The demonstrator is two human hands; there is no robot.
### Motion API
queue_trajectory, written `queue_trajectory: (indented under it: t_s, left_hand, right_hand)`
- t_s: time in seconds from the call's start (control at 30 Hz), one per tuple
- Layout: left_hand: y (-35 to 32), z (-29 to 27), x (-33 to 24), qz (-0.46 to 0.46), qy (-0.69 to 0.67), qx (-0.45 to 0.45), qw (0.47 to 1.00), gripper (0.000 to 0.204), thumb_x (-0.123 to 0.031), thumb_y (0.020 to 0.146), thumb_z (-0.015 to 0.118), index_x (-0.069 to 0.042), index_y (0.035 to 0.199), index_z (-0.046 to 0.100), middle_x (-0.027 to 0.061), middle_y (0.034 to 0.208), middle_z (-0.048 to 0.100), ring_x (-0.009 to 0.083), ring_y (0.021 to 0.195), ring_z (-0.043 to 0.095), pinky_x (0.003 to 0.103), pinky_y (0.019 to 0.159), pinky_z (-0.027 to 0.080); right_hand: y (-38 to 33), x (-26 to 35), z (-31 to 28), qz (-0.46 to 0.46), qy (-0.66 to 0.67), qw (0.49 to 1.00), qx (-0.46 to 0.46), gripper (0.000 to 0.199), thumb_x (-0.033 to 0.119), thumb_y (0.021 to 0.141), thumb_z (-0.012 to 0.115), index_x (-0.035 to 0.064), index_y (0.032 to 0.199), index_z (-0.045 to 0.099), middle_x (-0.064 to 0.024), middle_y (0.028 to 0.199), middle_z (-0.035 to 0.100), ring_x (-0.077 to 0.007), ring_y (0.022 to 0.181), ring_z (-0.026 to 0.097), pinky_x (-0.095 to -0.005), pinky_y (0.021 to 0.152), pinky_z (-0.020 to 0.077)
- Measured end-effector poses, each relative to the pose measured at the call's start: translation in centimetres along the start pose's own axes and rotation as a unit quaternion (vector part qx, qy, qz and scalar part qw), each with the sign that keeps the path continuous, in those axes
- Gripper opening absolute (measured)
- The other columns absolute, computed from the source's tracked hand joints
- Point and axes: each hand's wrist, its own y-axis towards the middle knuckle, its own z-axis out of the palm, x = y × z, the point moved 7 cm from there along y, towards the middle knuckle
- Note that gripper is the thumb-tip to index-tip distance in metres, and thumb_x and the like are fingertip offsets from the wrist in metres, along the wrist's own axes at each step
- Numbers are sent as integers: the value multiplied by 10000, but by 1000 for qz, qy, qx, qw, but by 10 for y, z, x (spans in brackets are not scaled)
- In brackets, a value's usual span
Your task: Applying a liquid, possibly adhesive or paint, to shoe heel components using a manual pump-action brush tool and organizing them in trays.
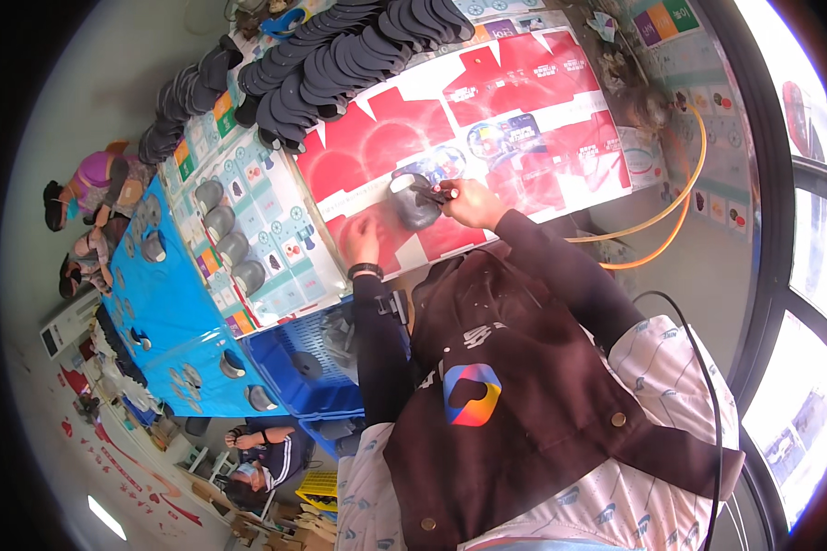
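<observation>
A dark grey cup-shaped piece [415, 208] with a pale patch inside its opening rests on the red and white printed sheet [390, 115]. My right hand [473, 203] is at its right side, fingers closed on something small and dark at the piece's rim, too small to name. Left of the piece, my left hand [363, 239] is smeared by motion over the sheet's near edge, so its fingers cannot be read. It appears apart from the piece.
Overlapping dark curved flat pieces [340, 69] cover the table's far side. Several grey cupped pieces [220, 220] line its left. Beyond are a blue-covered table [175, 285] and seated people [262, 464]. A blue basket [294, 367] stands below the table edge; an orange hose [657, 220] loops right.
</observation>
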Motion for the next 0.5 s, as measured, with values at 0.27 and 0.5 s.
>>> queue_trajectory:
  t_s: [0.27,0.5]
  left_hand:
    - [-42,-34,-11,-68,-170,-23,983,461,-275,1012,613,-92,1424,522,123,1266,636,237,1025,657,357,874,529]
    - [-46,-40,-1,-87,-190,-45,977,490,-271,1003,628,-44,1417,500,130,1279,618,250,1043,660,363,880,540]
  right_hand:
    - [8,-6,-6,-13,29,999,23,454,161,755,657,-2,1178,683,-247,985,711,-356,921,697,-417,823,526]
    - [3,4,-13,-10,47,999,11,350,130,727,650,-4,1048,694,-212,908,712,-349,893,689,-407,789,524]
